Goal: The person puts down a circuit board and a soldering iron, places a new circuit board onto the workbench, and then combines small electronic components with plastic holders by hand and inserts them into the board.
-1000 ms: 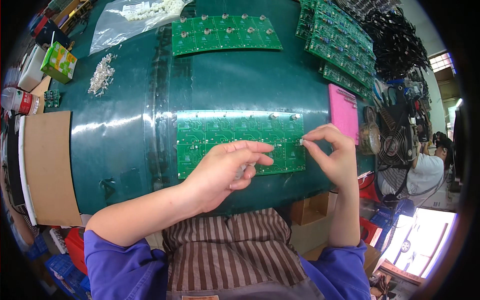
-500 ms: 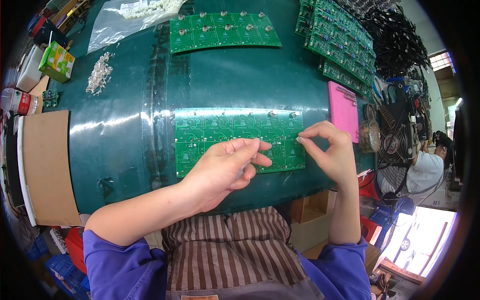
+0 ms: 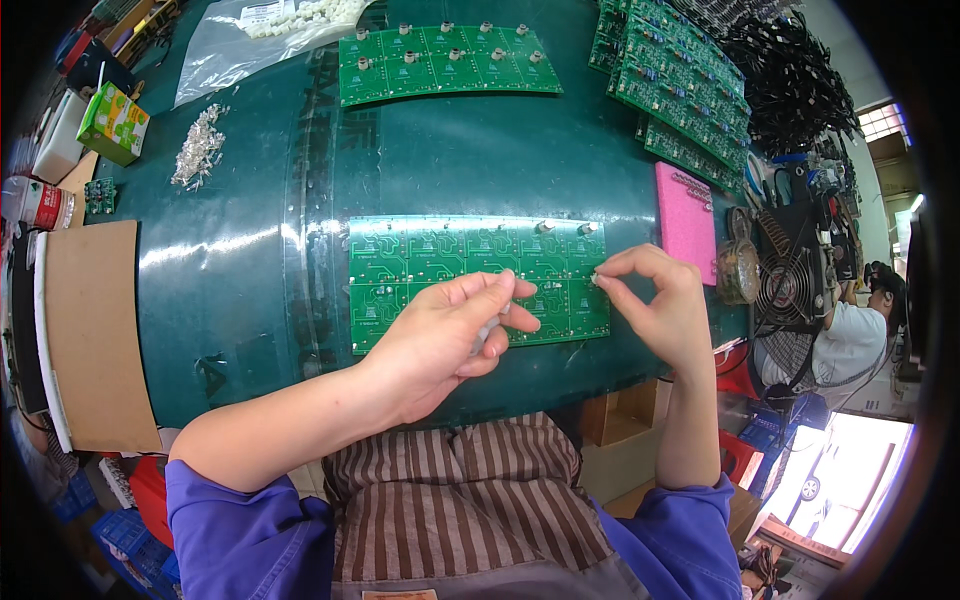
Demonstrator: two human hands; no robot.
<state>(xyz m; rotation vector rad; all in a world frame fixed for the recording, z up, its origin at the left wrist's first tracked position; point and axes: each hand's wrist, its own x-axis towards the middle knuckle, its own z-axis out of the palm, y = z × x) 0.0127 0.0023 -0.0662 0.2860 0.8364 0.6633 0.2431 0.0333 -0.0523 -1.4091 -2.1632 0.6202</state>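
A green circuit board panel (image 3: 430,262) lies flat on the table in front of me. Two small cylindrical metal-and-white components (image 3: 588,230) stand at its far right corner. Between thumb and forefinger, my right hand (image 3: 672,305) pinches a small whitish component (image 3: 597,279) at the board's right side; whether it touches the board I cannot tell. Over the board's near middle is my left hand (image 3: 440,330), fingers curled around several small pale parts (image 3: 486,334), mostly hidden. Farther back lies another green panel (image 3: 430,75) with two rows of similar components.
Loose silvery pieces (image 3: 200,148) form a pile at the left, below a clear bag (image 3: 225,50) of pale parts. Stacked populated boards (image 3: 680,90) fill the back right, above a pink foam block (image 3: 686,225). A fan (image 3: 785,285) stands at the right, a cardboard sheet (image 3: 95,330) at the left.
My left hand has shifted very slightly up and left, still closed around the small parts. The right hand keeps its pinch at nearly the same spot.
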